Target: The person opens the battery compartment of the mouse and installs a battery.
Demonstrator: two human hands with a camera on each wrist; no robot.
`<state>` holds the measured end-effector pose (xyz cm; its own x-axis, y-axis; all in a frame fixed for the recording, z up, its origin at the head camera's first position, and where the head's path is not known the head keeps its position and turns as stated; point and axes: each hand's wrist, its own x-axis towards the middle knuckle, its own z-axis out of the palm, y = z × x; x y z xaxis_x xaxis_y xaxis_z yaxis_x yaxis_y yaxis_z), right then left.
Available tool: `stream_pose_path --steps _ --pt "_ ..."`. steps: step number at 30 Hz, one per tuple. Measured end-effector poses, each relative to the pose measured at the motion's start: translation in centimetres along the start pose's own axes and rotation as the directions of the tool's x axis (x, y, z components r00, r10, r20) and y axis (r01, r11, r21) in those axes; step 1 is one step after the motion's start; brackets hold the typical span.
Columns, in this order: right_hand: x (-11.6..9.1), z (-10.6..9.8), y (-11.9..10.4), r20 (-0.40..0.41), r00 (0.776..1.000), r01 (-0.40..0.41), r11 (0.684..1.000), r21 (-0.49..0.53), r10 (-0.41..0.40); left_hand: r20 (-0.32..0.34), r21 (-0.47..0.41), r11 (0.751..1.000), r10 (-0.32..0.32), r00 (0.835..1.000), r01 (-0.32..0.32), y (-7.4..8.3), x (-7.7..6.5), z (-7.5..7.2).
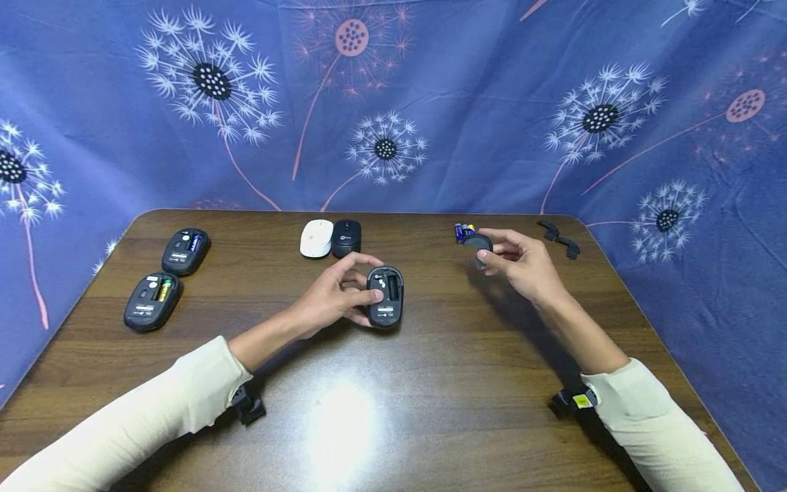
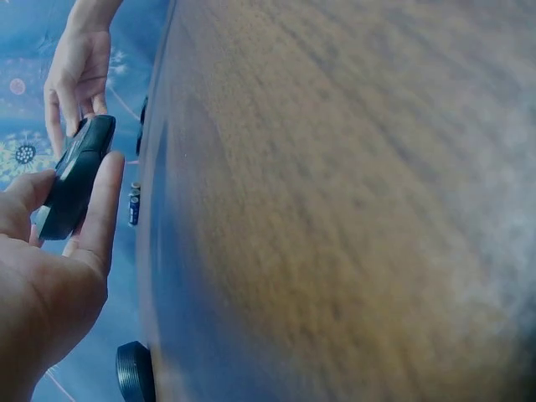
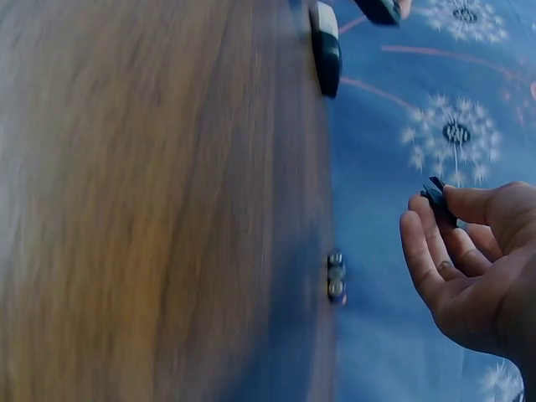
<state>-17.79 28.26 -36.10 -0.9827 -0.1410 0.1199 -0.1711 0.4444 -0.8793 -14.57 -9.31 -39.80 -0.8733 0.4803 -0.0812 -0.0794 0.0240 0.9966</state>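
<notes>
My left hand (image 1: 335, 294) grips a black computer mouse (image 1: 385, 318) by its sides, with its underside toward the head camera. The battery slot in that underside is uncovered and looks dark inside. In the left wrist view the mouse (image 2: 75, 180) appears edge-on between thumb and fingers. My right hand (image 1: 522, 263) pinches a small black battery cover (image 1: 479, 242) between thumb and fingertips, raised above the table. The right wrist view shows the cover (image 3: 439, 203) edge-on. Just behind it in the head view lie several batteries (image 1: 460, 232).
Two black mice lie upside down at the left, one with blue batteries (image 1: 184, 249), one with yellow-green batteries (image 1: 150, 304) in its slot. A white mouse (image 1: 316, 238) and a black mouse (image 1: 347, 236) sit at the back. Two black covers (image 1: 568, 247) lie at the back right.
</notes>
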Motion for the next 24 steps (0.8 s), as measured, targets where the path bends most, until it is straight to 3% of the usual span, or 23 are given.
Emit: stream_pose_path --steps 8,17,24 --pt "0.2 -3.7 2.2 -0.018 0.996 -0.091 0.989 -0.121 0.089 -0.007 0.013 1.000 0.013 1.000 -0.013 0.0 -0.2 -0.3" --pt "0.6 -7.3 5.6 -0.050 0.985 -0.166 0.982 -0.093 0.162 -0.024 0.009 1.000 0.010 1.000 -0.010 -0.1 -0.3 -0.3" --pt "1.0 -9.3 8.1 -0.059 0.977 -0.212 0.966 -0.145 0.205 -0.018 0.006 1.000 0.014 1.000 -0.014 -0.1 -0.3 -0.2"
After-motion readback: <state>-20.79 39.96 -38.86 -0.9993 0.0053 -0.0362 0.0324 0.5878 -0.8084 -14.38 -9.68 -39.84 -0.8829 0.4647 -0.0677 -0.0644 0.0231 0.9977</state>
